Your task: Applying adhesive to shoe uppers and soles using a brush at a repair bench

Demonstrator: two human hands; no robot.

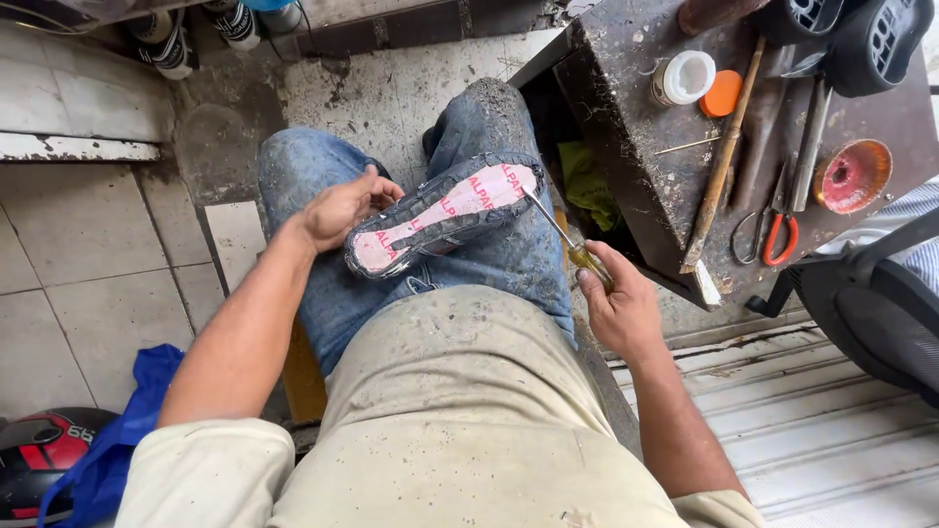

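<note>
Nearest, a dusty beige shirt and two bare forearms reaching forward over blue jeans. Left hand point(337, 208) cupped around the heel end of a shoe point(445, 213), fingers curled under its edge, steadying it sole side up across the right thigh. Shoe bottom pale pink with red lettering, ringed by a dark stitched rim, no outer sole on it. Right hand point(618, 305) closed in a fist around the amber handle of a screwdriver point(567, 242), metal shaft slanting up and left, tip touching the toe end of the shoe at its rim. Down at lower left on the tiled floor, a blue cloth point(117, 440) and beside it a red and black helmet point(44, 460). Just past the right knee, a dark, grimy workbench point(626, 127) bearing red-handled scissors point(778, 230), a long wooden stick point(724, 156), a white-lidded jar point(682, 78), an orange cap point(722, 94) and a small red-stained dish point(853, 176). Farther off, at the top left, black and white shoes point(196, 29) on a step.
</note>
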